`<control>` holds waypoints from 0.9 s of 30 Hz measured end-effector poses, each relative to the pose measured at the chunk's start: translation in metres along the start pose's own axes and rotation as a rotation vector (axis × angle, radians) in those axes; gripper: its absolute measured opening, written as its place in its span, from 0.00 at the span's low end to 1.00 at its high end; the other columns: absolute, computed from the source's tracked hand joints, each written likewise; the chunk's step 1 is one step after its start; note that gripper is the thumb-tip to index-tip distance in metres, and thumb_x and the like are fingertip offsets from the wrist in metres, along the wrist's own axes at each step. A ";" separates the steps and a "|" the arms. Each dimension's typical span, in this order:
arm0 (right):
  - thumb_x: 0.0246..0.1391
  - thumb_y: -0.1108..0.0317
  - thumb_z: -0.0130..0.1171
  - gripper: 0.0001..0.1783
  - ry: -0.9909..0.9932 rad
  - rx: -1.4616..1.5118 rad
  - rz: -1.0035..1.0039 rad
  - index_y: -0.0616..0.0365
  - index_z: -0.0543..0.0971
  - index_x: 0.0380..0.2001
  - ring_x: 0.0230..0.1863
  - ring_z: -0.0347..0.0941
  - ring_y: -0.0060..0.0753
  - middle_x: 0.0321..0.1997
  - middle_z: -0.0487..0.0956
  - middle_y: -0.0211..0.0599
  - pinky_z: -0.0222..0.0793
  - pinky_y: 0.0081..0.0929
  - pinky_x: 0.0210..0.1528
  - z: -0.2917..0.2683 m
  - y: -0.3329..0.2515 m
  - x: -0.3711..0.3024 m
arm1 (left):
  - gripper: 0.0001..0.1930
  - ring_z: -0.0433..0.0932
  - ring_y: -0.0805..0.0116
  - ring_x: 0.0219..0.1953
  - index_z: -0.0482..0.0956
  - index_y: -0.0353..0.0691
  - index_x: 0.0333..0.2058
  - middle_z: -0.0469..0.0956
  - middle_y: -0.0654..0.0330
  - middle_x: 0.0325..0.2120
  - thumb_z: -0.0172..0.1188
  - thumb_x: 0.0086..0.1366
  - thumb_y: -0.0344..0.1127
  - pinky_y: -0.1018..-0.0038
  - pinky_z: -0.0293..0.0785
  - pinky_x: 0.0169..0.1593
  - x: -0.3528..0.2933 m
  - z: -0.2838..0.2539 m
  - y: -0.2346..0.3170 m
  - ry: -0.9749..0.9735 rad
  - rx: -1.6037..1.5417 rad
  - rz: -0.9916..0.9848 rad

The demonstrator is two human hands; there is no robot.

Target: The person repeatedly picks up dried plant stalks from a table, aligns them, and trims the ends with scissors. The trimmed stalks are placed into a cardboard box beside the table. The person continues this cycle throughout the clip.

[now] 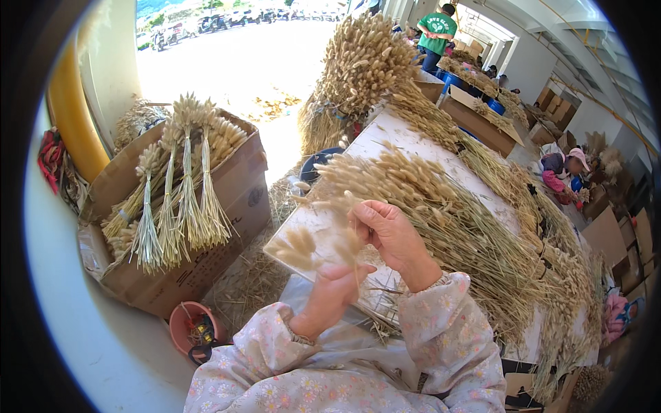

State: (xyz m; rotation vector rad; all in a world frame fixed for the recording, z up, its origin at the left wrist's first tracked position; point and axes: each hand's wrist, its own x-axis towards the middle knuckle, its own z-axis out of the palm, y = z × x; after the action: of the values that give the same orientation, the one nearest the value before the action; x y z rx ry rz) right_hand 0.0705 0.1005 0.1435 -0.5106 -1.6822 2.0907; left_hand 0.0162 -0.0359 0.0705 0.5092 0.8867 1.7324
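Closed around a few dried bunny-tail grass stalks [300, 249], my left hand [329, 297] is low over the table's near corner, with the fluffy heads standing above its fingers. Up and to the right, my right hand [394, 237] pinches thumb to fingers by another bunny-tail head [350, 204]; the thin stem in its grip is partly hidden. A large loose pile of bunny-tail grass [441, 220] lies just beyond and right of my right hand, heads toward the left and stems toward the lower right. Under both hands is the white tabletop [292, 234].
At left, a cardboard box [227, 206] holds tied bunny-tail bundles [186, 186]. A pink bucket [193, 327] stands below it. Beyond the table rises a tall grass sheaf [361, 69]. A person in green [437, 33] stands far back; another in a pink hat [561, 172] is at right.
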 end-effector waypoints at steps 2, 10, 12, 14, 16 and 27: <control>0.57 0.63 0.60 0.08 -0.033 -0.040 0.017 0.57 0.79 0.32 0.22 0.63 0.10 0.25 0.75 0.21 0.60 0.11 0.24 0.002 -0.004 -0.003 | 0.08 0.55 0.83 0.13 0.81 0.34 0.36 0.62 0.73 0.11 0.58 0.64 0.33 0.81 0.50 0.19 0.000 0.000 0.001 -0.009 -0.011 0.007; 0.55 0.67 0.60 0.07 -0.125 -0.304 0.046 0.60 0.78 0.34 0.23 0.64 0.09 0.26 0.75 0.21 0.61 0.11 0.25 0.004 -0.008 -0.012 | 0.08 0.54 0.84 0.12 0.80 0.34 0.35 0.61 0.74 0.10 0.58 0.64 0.33 0.82 0.48 0.18 0.003 0.000 0.001 0.073 -0.025 0.029; 0.55 0.67 0.60 0.08 -0.147 -0.295 0.059 0.61 0.77 0.35 0.25 0.66 0.10 0.28 0.76 0.21 0.63 0.13 0.26 0.004 -0.004 -0.015 | 0.08 0.54 0.84 0.12 0.80 0.34 0.36 0.61 0.75 0.10 0.58 0.64 0.33 0.82 0.47 0.18 0.004 0.000 0.001 0.086 -0.014 0.045; 0.55 0.66 0.59 0.10 -0.136 -0.329 0.059 0.62 0.77 0.36 0.28 0.69 0.11 0.29 0.77 0.22 0.65 0.15 0.27 0.004 -0.003 -0.019 | 0.08 0.54 0.84 0.12 0.80 0.34 0.36 0.62 0.75 0.10 0.59 0.64 0.33 0.82 0.47 0.18 0.004 0.000 0.000 0.102 -0.046 0.036; 0.54 0.63 0.61 0.12 0.078 -0.603 -0.189 0.61 0.78 0.34 0.26 0.72 0.16 0.27 0.78 0.26 0.66 0.19 0.26 0.006 -0.004 -0.028 | 0.08 0.54 0.84 0.12 0.81 0.34 0.35 0.62 0.75 0.11 0.59 0.64 0.33 0.83 0.48 0.18 0.004 -0.002 0.001 0.117 -0.063 0.020; 0.47 0.54 0.66 0.18 0.325 -1.252 -0.363 0.56 0.77 0.33 0.17 0.72 0.37 0.18 0.75 0.34 0.65 0.32 0.20 0.034 0.018 -0.090 | 0.04 0.60 0.87 0.16 0.81 0.37 0.33 0.76 0.71 0.21 0.60 0.63 0.31 0.85 0.53 0.17 0.010 -0.004 -0.006 0.159 -0.032 0.080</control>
State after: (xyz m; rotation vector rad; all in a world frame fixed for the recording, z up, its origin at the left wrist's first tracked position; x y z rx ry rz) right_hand 0.1277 0.0221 0.1357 -0.7353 -2.4438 0.4716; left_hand 0.0133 -0.0271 0.0623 0.3941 0.9603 1.8768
